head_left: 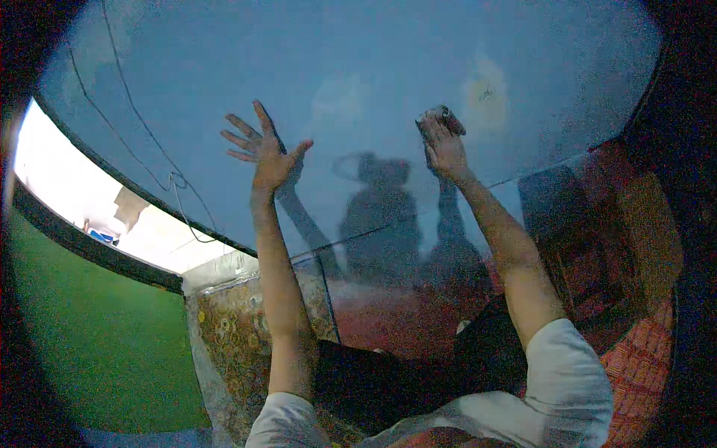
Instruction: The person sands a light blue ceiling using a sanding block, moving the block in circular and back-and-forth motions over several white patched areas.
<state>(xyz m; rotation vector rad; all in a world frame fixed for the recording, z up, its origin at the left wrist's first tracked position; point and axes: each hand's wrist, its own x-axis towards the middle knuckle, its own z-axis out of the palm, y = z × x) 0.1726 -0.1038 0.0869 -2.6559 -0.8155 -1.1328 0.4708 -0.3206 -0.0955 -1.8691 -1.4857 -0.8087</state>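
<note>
both hands (351, 149) on blue wall (358, 67)

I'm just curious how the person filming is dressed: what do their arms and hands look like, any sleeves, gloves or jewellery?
Both arms are bare from the hand down to short white sleeves, which end near the lower edge of the picture. The left hand wears no glove, and no ring or watch shows on it. The right hand is likewise ungloved, with a bare wrist. The picture is too dim for finer marks.

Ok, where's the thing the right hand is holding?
The small grey object is in the right hand, pressed against the blue wall, right of the open left hand.
</note>
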